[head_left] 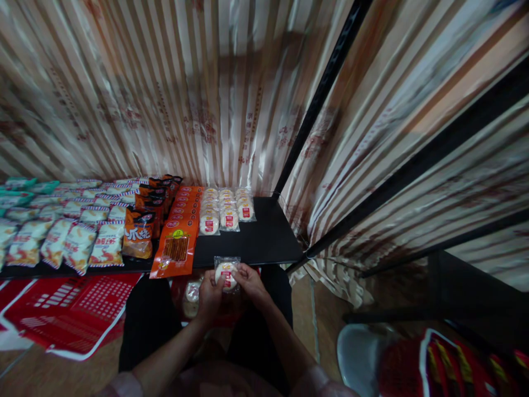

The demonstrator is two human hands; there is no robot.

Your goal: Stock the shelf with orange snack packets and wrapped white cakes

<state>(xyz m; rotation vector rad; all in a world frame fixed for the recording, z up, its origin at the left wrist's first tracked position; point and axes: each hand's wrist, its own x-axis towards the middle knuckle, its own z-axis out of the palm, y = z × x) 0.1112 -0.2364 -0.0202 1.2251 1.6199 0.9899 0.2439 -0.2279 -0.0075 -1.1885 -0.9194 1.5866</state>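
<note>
Between both hands, just off the shelf's front edge, is a clear packet with a round white cake (226, 275) and a red label. My left hand (211, 292) pinches its left side, and my right hand (250, 282) grips its right side. Similar round white cakes (210, 220) in clear wrappers lie in overlapping rows on the black shelf (264, 242). To their left runs a row of orange snack packets (176, 248), the front one overhanging the edge. Below my left hand, more wrapped round cakes (192, 292) show in part.
Orange-and-black bags (139, 234), white snack bags (106, 242) and green packets (19, 184) fill the shelf's left. A red basket (95, 309) is on the floor at left. Black posts (318, 105) and striped curtains (165, 82) enclose the shelf. A pale stool (357, 353) stands at lower right.
</note>
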